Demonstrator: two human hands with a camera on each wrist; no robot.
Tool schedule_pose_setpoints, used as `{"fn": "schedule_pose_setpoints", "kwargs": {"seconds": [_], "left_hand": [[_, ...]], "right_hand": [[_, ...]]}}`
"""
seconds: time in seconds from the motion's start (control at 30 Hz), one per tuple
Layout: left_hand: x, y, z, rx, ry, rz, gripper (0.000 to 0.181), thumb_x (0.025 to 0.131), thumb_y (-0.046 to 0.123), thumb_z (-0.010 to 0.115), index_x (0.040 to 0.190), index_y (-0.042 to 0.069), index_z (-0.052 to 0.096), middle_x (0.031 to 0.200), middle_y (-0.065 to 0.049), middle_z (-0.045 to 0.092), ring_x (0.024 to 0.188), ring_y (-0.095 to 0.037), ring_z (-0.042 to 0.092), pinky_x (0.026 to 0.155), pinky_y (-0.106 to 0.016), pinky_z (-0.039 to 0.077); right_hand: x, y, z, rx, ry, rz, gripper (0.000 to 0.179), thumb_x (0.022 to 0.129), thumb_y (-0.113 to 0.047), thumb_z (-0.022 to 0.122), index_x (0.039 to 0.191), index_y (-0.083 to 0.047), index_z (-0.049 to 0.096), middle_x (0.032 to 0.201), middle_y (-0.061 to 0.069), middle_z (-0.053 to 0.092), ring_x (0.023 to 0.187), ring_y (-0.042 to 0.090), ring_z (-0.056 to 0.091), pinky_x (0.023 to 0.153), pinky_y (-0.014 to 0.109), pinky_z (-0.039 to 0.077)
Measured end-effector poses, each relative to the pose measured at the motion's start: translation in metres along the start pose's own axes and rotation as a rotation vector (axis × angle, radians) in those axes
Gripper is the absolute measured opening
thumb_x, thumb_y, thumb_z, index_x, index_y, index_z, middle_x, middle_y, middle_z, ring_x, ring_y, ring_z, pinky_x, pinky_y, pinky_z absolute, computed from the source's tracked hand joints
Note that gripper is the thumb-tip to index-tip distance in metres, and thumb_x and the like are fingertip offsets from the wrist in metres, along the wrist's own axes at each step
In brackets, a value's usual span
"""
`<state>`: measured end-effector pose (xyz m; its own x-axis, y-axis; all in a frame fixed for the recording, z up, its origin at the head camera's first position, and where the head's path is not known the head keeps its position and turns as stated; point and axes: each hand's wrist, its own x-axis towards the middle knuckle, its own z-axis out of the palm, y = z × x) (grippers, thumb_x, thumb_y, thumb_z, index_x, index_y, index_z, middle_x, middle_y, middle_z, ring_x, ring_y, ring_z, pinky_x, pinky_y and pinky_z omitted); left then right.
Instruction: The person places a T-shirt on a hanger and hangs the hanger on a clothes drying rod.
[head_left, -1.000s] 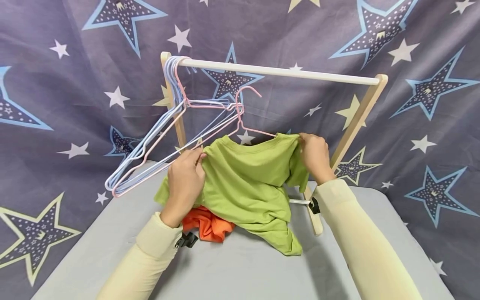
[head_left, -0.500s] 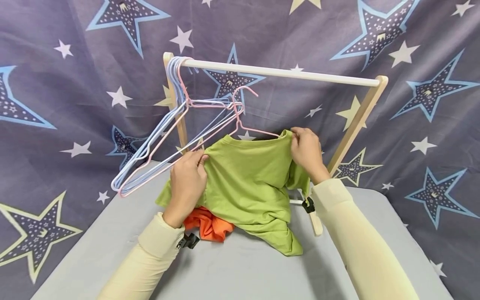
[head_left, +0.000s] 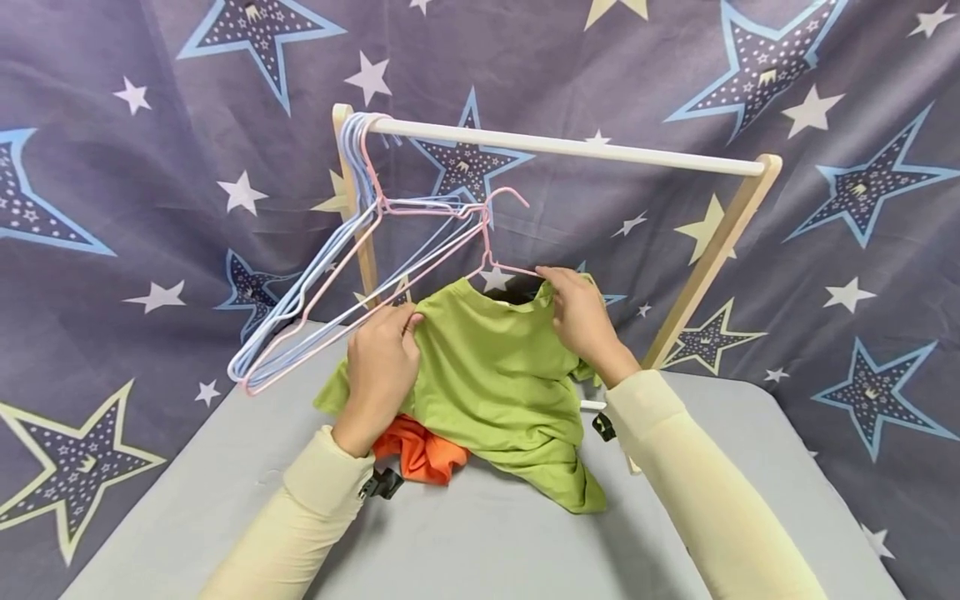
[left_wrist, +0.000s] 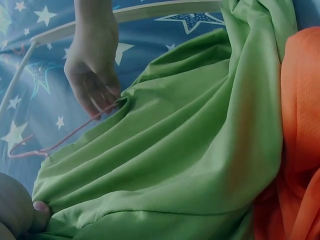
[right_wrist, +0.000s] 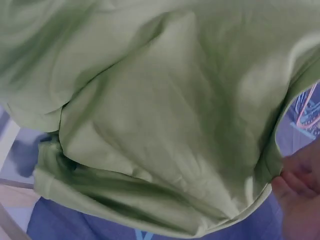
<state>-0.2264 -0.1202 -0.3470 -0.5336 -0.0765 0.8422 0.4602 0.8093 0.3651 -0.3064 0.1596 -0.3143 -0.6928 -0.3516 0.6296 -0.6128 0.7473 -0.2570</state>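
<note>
A green T-shirt (head_left: 487,375) is spread between both hands, its lower part bunched on the table. Inside its neck sits a pink wire hanger (head_left: 486,239), hook pointing up and right. My left hand (head_left: 382,362) pinches the shirt's left shoulder between thumb and fingers. At the right side of the collar, my right hand (head_left: 581,317) pinches the cloth edge, fingertips right at the hanger's wire (left_wrist: 75,131). The collar edge between those fingers (right_wrist: 290,187) also shows in the right wrist view. The cloth hides the hanger's lower part.
Behind stands a wooden rack with a white rail (head_left: 562,146). Several blue, white and pink hangers (head_left: 360,158) hang at its left end. An orange garment (head_left: 423,450) lies partly under the shirt on the grey table (head_left: 487,550). A star-patterned curtain (head_left: 847,275) closes the back.
My right hand has moved left from the shirt's right shoulder to the collar beside the hanger wire. The hook dipped slightly and shifted right. My left hand keeps its pinch.
</note>
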Motion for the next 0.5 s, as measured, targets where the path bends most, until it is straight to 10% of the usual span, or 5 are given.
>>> {"fn": "schedule_pose_setpoints", "kwargs": {"seconds": [0.3, 0.5], "left_hand": [[0.000, 0.008, 0.003, -0.003, -0.038, -0.024, 0.014, 0.097, 0.012, 0.070, 0.103, 0.002, 0.077, 0.094, -0.014, 0.074, 0.084, -0.036, 0.072, 0.066, -0.056, 0.053], [0.000, 0.014, 0.005, -0.025, -0.080, -0.021, 0.016, 0.098, 0.014, 0.069, 0.105, 0.003, 0.078, 0.094, -0.014, 0.074, 0.084, -0.035, 0.072, 0.067, -0.056, 0.053]], "right_hand": [[0.016, -0.017, 0.001, 0.053, 0.080, -0.138, 0.032, 0.103, -0.016, 0.063, 0.132, -0.004, 0.067, 0.123, 0.016, 0.070, 0.104, 0.034, 0.066, 0.094, 0.048, 0.050], [0.020, -0.035, 0.003, -0.122, 0.122, -0.126, 0.018, 0.101, -0.017, 0.065, 0.114, -0.013, 0.077, 0.106, 0.004, 0.077, 0.090, 0.032, 0.070, 0.068, 0.052, 0.056]]}}
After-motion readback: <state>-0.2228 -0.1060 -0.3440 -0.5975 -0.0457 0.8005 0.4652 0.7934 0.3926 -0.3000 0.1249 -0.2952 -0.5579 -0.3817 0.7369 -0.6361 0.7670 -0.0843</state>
